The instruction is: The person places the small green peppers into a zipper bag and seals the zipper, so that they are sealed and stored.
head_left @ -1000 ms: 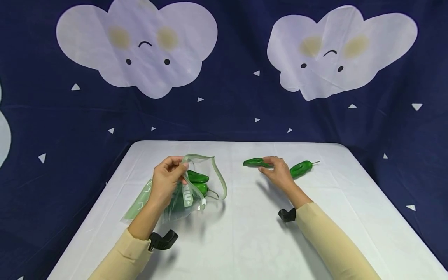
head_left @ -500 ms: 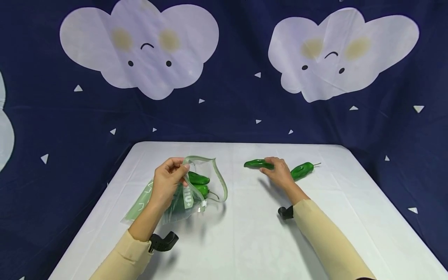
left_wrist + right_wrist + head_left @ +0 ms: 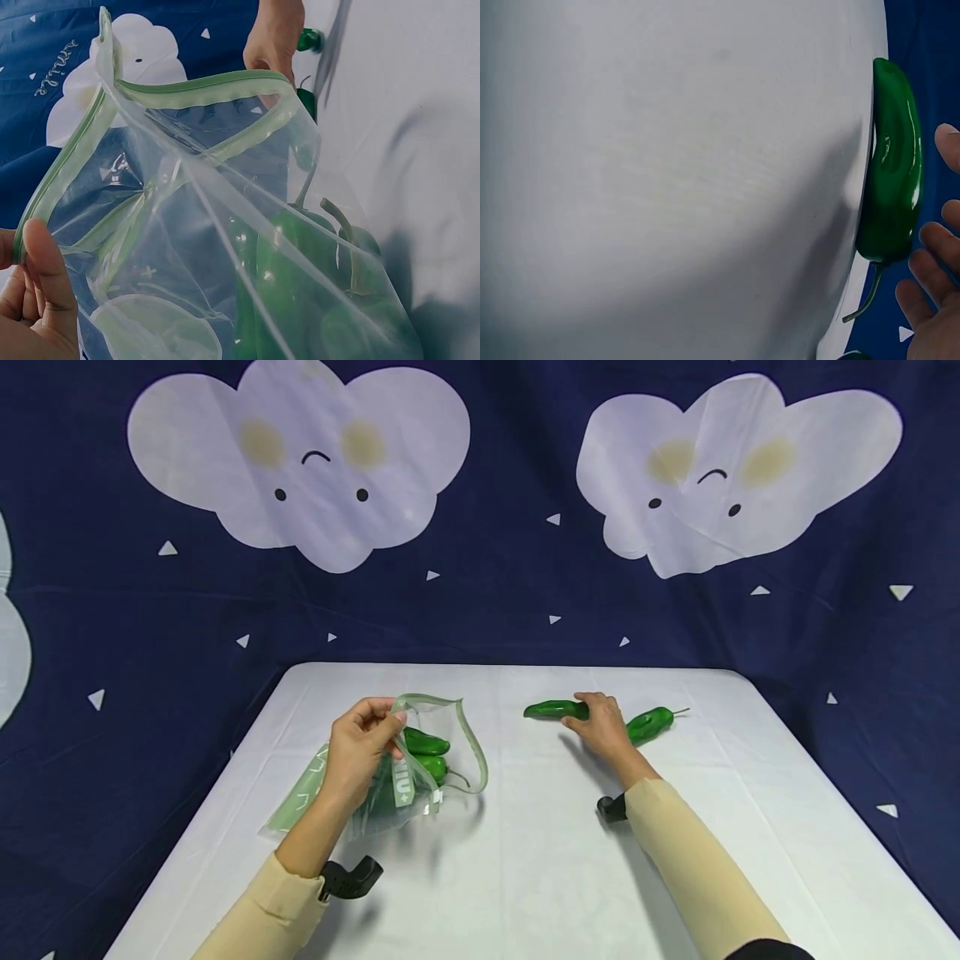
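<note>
The left hand (image 3: 358, 747) has the rim of a clear zip bag (image 3: 382, 812) pinched between thumb and fingers, right on the green edge strip (image 3: 476, 745). The right hand (image 3: 606, 727) isn't clenched or anything: fingers loose, thumb held apart, all hanging out around the stem end of a loose green pepper (image 3: 552, 710). Honestly can't tell if it's touching; the head view has hand and pepper overlapping, while the right wrist view puts the fingertips just beside it.

That pepper is toward the far side of the table (image 3: 498, 877), tip pointing at the bag, well apart from it. A second loose pepper (image 3: 649, 725) sits near the right hand, over on its outer side, tilted with the stem pointing away to the right.

The bag's mouth gapes to the right, and there are at least two peppers inside (image 3: 425, 742), shiny green, with stems showing through the plastic in the left wrist view.

Further out, both arms are in beige sleeves (image 3: 262, 906), each with a black wrist device (image 3: 351, 877). Behind the white tabletop hangs a navy backdrop (image 3: 510, 585) with upside-down frowny clouds (image 3: 300, 522) and little white triangles (image 3: 901, 592).
</note>
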The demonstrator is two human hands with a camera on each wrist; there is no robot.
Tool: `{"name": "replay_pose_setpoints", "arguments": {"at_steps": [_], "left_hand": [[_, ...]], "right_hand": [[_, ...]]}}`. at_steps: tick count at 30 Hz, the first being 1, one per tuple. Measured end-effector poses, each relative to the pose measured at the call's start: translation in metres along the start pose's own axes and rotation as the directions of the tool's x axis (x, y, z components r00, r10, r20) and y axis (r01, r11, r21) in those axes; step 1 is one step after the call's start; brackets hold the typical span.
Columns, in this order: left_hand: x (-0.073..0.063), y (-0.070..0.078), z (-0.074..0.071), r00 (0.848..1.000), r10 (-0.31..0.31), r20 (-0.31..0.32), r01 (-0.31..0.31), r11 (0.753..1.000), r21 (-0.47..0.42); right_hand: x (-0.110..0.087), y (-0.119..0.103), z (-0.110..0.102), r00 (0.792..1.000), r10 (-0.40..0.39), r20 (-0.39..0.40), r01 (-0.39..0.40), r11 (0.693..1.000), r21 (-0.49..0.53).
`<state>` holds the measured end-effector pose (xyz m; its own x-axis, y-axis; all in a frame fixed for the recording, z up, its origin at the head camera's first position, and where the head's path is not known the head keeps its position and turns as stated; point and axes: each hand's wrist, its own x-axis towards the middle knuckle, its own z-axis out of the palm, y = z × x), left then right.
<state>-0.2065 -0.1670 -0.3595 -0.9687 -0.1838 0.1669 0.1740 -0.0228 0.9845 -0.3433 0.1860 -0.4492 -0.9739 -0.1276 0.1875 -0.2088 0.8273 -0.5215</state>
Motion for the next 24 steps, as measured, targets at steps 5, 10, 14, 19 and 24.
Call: {"name": "replay_pose_setpoints", "arguments": {"at_steps": [5, 10, 14, 19, 24], "left_hand": [[0.0, 0.0004, -0.0001, 1.0, 0.0, 0.002, 0.0, 1.0, -0.005], [-0.0004, 0.0007, -0.0005, 1.0, 0.0, 0.009, 0.0, 1.0, -0.004], [-0.0001, 0.0002, -0.0006, 1.0, -0.001, 0.009, 0.001, 1.0, -0.003], [0.001, -0.0006, -0.0005, 1.0, 0.007, 0.008, -0.007, 1.0, -0.007], [0.0019, -0.0014, -0.0005, 1.0, 0.007, 0.006, -0.007, 1.0, -0.009]], "right_hand": [[0.0043, 0.0033, 0.001, 1.0, -0.013, -0.018, 0.012, 0.999, -0.044], [0.0062, 0.0042, 0.0003, 1.0, -0.007, 0.016, 0.008, 0.997, -0.08], [0.0055, 0.004, -0.0009, 0.999, -0.002, 0.038, 0.005, 0.995, -0.098], [0.0066, 0.0032, -0.0021, 0.999, 0.0, 0.04, 0.005, 0.994, -0.113], [0.007, 0.003, -0.0008, 0.998, 0.004, 0.059, 0.003, 0.995, -0.105]]}}
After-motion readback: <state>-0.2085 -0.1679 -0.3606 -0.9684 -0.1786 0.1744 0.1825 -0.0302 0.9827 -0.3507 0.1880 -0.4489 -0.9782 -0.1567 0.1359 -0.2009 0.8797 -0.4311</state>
